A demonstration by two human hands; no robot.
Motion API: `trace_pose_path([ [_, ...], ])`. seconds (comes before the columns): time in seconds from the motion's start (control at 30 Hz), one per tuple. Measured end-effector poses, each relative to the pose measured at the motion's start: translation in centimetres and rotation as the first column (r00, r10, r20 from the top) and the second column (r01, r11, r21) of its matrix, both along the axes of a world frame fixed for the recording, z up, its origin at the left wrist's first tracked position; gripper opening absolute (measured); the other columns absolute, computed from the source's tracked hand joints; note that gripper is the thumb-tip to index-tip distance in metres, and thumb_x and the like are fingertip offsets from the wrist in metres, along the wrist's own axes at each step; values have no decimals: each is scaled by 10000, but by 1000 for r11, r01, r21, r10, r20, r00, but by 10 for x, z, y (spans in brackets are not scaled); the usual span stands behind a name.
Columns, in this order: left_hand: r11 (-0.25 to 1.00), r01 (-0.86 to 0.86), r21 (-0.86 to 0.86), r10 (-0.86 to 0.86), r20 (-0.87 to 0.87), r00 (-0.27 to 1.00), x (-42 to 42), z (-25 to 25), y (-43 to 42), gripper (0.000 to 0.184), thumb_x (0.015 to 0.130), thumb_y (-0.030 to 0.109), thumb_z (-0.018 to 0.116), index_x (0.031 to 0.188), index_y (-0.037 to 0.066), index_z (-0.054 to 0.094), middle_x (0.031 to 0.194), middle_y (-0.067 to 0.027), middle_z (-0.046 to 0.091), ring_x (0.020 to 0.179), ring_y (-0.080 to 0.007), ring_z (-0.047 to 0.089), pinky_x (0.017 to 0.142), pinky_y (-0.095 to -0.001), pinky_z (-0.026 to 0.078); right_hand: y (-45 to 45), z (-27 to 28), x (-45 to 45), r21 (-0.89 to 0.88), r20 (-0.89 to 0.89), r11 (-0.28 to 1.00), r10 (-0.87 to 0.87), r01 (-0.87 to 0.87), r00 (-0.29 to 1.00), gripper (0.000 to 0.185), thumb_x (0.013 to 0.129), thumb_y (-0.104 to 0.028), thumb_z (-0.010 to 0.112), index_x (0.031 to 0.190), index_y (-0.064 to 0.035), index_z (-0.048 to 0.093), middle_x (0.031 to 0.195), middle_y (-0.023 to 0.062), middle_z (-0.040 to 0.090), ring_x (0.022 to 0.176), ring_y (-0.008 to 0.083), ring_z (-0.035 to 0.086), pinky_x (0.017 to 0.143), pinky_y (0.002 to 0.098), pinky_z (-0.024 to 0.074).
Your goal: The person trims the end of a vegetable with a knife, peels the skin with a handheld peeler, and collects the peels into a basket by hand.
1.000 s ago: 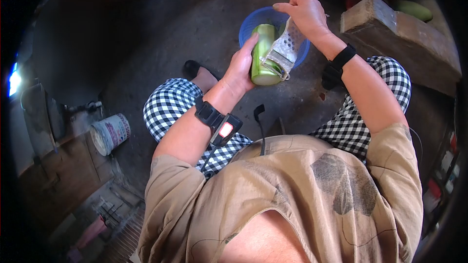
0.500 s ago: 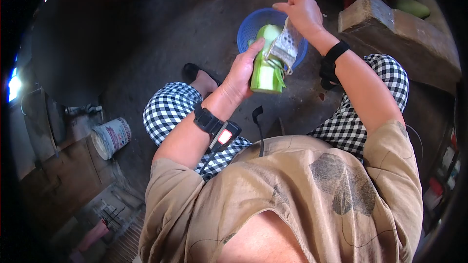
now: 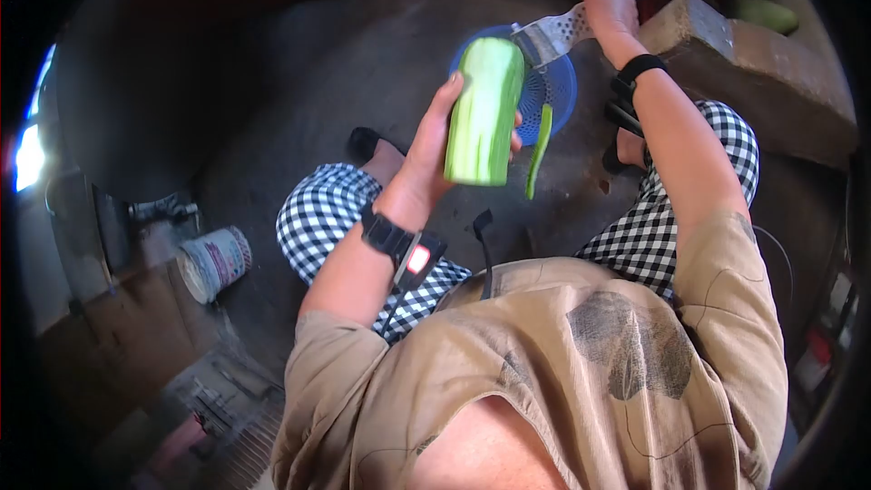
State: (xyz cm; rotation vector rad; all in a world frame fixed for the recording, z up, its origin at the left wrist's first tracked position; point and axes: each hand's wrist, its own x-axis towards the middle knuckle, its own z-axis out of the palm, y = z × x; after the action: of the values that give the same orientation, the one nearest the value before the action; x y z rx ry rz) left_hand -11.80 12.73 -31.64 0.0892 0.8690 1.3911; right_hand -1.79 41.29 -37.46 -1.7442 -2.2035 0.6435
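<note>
My left hand point(image 3: 430, 143) is wrapped around a thick, pale green gourd point(image 3: 483, 113), thumb on its near side and fingertips showing on the other. Its skin is pared away in long light stripes. My right hand point(image 3: 611, 14) grips a flat metal peeler point(image 3: 553, 37) with holes in its body, its blade end close to the gourd's far top edge. A narrow green strip of peel point(image 3: 539, 152) hangs in the air to the right of the gourd. Below lies a blue perforated plastic basket point(image 3: 564, 91), partly hidden by the gourd and the peeler.
The basket is on the dark floor point(image 3: 363, 54) between my feet. To the right a long brown block point(image 3: 771, 73) stands, with a green gourd point(image 3: 767, 14) behind it. A white printed bucket point(image 3: 216, 263) lies tilted at the left.
My right hand has drawn the peeler up and right, away from the gourd. The strip of peel has come off. My left hand has shifted slightly left, turning the gourd's pared side up.
</note>
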Motion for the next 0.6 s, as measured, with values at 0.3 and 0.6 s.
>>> trace_pose_path([
  [0.3,984,-173,-49,175,23,984,-17,-36,11,555,955,501,537,1306,73,509,1191,-124,614,1074,-242,615,925,-430,520,-33,29,-12,-107,-296,969,183,-222,938,454,760,-545,697,747,-92,720,749,103,701,760,293,683,733,408,514],
  [0.6,988,-146,-56,151,98,984,-12,-40,17,521,972,441,522,1330,64,483,1225,-133,608,1104,-262,615,965,-447,501,-84,41,-20,-30,-303,951,286,-309,909,417,782,-442,725,696,-37,674,592,100,601,568,207,596,588,364,465],
])
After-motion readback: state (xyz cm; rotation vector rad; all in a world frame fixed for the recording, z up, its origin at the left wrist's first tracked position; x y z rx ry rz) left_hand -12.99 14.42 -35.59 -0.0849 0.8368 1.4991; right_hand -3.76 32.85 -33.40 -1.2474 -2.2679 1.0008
